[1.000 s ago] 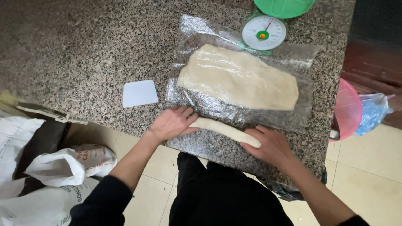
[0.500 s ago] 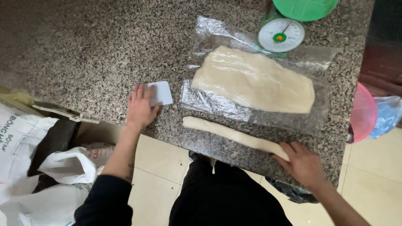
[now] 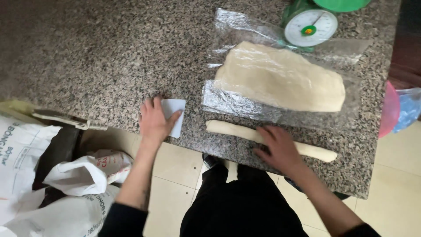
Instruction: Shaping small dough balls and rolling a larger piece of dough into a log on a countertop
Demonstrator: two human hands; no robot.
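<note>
While right hand (image 3: 280,149) presses dough rope (image 3: 239,131), left hand (image 3: 154,120) covers scraper (image 3: 176,109).

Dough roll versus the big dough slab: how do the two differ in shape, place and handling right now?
The dough roll is a thin long rope; the dough slab is a broad, thick sheet. The roll lies bare on the granite counter near its front edge; the slab is wrapped in clear plastic film, farther back. The right hand rests on the roll; no hand touches the slab. Both are the same pale cream colour.
</note>
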